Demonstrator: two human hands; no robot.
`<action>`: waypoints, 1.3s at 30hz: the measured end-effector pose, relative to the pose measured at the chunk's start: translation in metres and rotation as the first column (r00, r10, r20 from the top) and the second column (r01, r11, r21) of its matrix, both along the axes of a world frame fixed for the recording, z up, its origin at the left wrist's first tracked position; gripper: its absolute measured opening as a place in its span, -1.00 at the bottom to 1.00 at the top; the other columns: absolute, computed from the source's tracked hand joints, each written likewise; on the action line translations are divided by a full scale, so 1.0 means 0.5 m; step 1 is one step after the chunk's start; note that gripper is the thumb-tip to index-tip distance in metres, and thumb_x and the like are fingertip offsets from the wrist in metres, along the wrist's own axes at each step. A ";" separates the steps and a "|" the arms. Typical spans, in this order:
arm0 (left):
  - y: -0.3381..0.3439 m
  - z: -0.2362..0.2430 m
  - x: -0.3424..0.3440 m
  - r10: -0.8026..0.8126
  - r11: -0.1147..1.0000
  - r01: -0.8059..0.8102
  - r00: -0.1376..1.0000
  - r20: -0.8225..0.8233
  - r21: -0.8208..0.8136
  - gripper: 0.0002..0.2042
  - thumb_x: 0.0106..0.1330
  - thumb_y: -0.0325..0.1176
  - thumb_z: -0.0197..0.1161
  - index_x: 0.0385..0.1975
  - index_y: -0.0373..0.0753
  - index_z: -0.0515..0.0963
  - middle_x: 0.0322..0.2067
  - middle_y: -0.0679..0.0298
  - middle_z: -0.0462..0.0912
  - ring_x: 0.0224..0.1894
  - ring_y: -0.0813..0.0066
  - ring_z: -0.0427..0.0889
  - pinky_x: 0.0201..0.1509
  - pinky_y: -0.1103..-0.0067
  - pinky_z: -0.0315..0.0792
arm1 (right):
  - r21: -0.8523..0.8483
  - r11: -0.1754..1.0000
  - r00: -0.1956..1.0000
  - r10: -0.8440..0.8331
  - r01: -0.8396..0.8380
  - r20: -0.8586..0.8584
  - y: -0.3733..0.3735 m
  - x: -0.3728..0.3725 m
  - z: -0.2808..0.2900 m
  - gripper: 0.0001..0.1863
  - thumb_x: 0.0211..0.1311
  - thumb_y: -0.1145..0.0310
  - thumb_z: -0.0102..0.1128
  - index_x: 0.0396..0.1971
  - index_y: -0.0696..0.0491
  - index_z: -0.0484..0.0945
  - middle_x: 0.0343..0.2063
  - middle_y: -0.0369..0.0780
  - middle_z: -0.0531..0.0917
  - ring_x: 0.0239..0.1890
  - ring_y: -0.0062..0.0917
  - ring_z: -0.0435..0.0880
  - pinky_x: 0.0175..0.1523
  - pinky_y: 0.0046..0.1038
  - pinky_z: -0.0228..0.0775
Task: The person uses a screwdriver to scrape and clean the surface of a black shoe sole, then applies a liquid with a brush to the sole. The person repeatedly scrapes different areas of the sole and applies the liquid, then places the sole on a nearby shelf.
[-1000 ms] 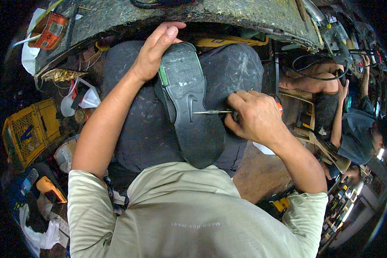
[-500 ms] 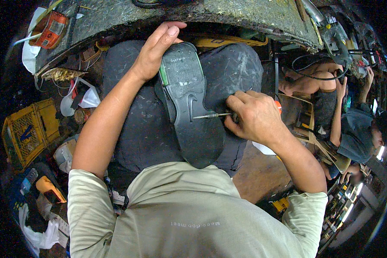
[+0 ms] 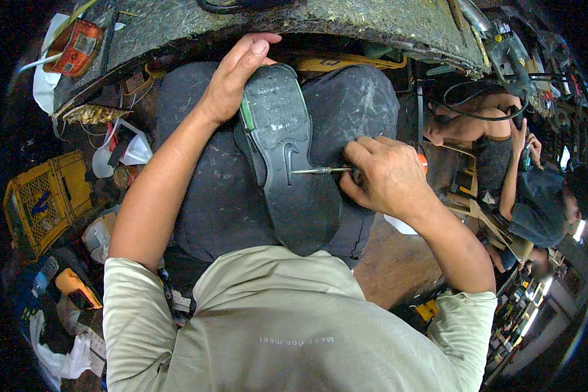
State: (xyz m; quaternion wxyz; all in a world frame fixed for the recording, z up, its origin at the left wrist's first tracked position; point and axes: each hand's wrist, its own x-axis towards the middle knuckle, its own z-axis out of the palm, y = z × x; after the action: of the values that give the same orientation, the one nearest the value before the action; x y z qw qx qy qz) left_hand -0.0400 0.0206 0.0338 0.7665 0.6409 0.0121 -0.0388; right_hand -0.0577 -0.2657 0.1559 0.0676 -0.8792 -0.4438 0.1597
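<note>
The shoe (image 3: 307, 212) lies sole-up on your thighs (image 3: 202, 183), left hand (image 3: 234, 80) seemingly bracing its heel, grip impossible to tell. Your right hand (image 3: 389, 173) clasps the metal-shafted tool (image 3: 321, 170) sideways, apparently so its tip meets the groove (image 3: 289, 167).

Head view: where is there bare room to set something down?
Benchtop, right of the black loop; brown floor, between the trousers and right forearm. Crowded: left-hand floor around the yellow crate, and the lap, under the shoe.
</note>
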 end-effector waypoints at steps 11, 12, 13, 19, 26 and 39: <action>-0.003 0.006 -0.001 0.011 1.000 -0.011 1.000 0.023 -0.006 -0.45 0.56 0.12 0.00 0.21 -0.26 0.48 -0.19 0.26 0.61 -0.09 0.54 0.59 0.10 0.59 0.43 | -0.003 1.000 1.000 -0.001 0.001 -0.003 0.001 0.000 -0.001 -0.73 0.03 0.23 0.38 -0.38 0.03 0.51 -0.46 -0.14 0.63 -0.36 -0.18 0.71 -0.27 -0.15 0.59; -0.003 0.007 -0.002 0.012 1.000 -0.012 1.000 0.019 -0.001 -0.45 0.56 0.12 0.00 0.21 -0.26 0.48 -0.19 0.26 0.61 -0.09 0.54 0.59 0.10 0.59 0.43 | 0.000 1.000 1.000 0.004 -0.004 0.001 0.001 0.000 -0.001 -0.73 0.03 0.23 0.38 -0.38 0.03 0.51 -0.46 -0.14 0.63 -0.36 -0.18 0.71 -0.27 -0.15 0.60; -0.002 0.008 -0.002 -0.001 1.000 0.001 1.000 0.002 -0.018 -0.45 0.56 0.12 0.00 0.21 -0.26 0.48 -0.18 0.26 0.60 -0.08 0.54 0.59 0.10 0.59 0.43 | 0.004 1.000 1.000 0.008 -0.008 0.003 0.001 0.000 -0.001 -0.73 0.03 0.23 0.38 -0.38 0.03 0.51 -0.46 -0.15 0.64 -0.36 -0.19 0.71 -0.27 -0.16 0.60; 0.000 0.006 0.001 -0.018 0.999 0.018 1.000 0.001 -0.037 -0.44 0.56 0.13 -0.01 0.22 -0.27 0.48 -0.16 0.26 0.59 -0.07 0.52 0.59 0.11 0.58 0.43 | 0.007 1.000 1.000 0.012 -0.012 0.001 0.001 0.001 0.001 -0.73 0.04 0.22 0.38 -0.37 0.03 0.51 -0.45 -0.15 0.65 -0.35 -0.19 0.72 -0.27 -0.15 0.60; -0.001 0.001 0.001 -0.001 1.000 0.001 1.000 0.017 -0.012 -0.43 0.56 0.14 -0.01 0.21 -0.28 0.48 -0.15 0.26 0.58 -0.07 0.51 0.59 0.12 0.57 0.42 | -0.019 1.000 1.000 -0.012 0.012 -0.004 0.001 0.001 -0.002 -0.72 0.04 0.23 0.38 -0.37 0.05 0.51 -0.45 -0.12 0.65 -0.35 -0.17 0.72 -0.26 -0.14 0.59; -0.002 0.003 0.001 0.012 1.000 -0.012 1.000 -0.002 -0.024 -0.42 0.55 0.15 0.00 0.21 -0.26 0.48 -0.16 0.26 0.60 -0.06 0.51 0.59 0.12 0.57 0.42 | 0.052 0.996 0.996 -0.075 0.073 0.040 0.006 -0.003 -0.010 -0.76 0.03 0.30 0.37 -0.41 0.08 0.51 -0.49 -0.13 0.60 -0.42 -0.16 0.67 -0.30 -0.16 0.52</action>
State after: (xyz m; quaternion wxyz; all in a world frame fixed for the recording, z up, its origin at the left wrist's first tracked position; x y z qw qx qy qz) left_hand -0.0395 0.0198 0.0354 0.7744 0.6316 0.0162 -0.0348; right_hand -0.0590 -0.2628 0.1511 0.0863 -0.8962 -0.4161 0.1272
